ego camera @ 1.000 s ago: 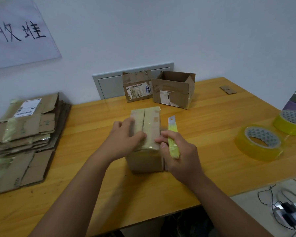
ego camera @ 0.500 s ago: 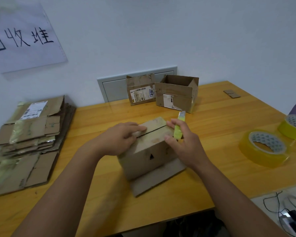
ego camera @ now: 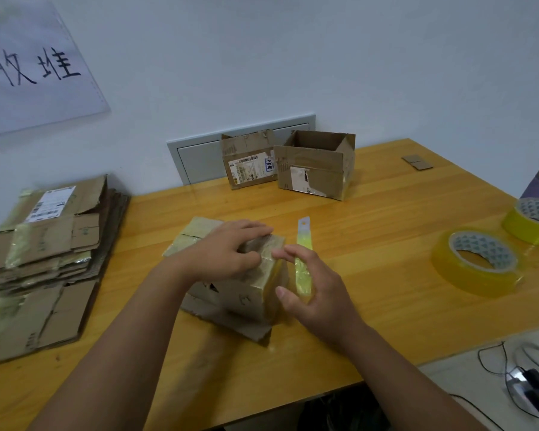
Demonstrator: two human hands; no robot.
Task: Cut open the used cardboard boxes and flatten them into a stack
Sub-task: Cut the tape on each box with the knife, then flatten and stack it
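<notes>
- a small taped box (ego camera: 246,287) sits on the wooden table (ego camera: 371,231), near the front edge and about the middle, turned at an angle with loose flaps (ego camera: 231,321) spread out under and behind it.
- the left hand (ego camera: 227,253) lies over the top of the box, fingers curled down onto its taped upper edge, gripping it.
- the right hand (ego camera: 311,293) is just beside the box's right end and holds a yellow-green cutter (ego camera: 302,259); the handle runs through the palm, with the thumb and the fingers bent loosely around it, and the blade end points away from the person.
- whether the blade tip touches anything cannot be told; it shows above the table past the box.
- a stack of flattened boxes (ego camera: 44,262) lies at the left end of the table, a white label on the top sheet.
- two more boxes stand at the back by the wall: a shut box with a label (ego camera: 249,163) and, touching its right side, an open box (ego camera: 318,166).
- two rolls of yellow tape lie on the right, a nearer roll (ego camera: 476,262) and a far roll (ego camera: 532,222) by the edge.
- two small cardboard scraps (ego camera: 417,162) lie at the far right corner.
- a paper sign (ego camera: 31,70) with handwriting hangs on the wall upper left.
- cables (ego camera: 529,387) lie on a grey surface at lower right.
</notes>
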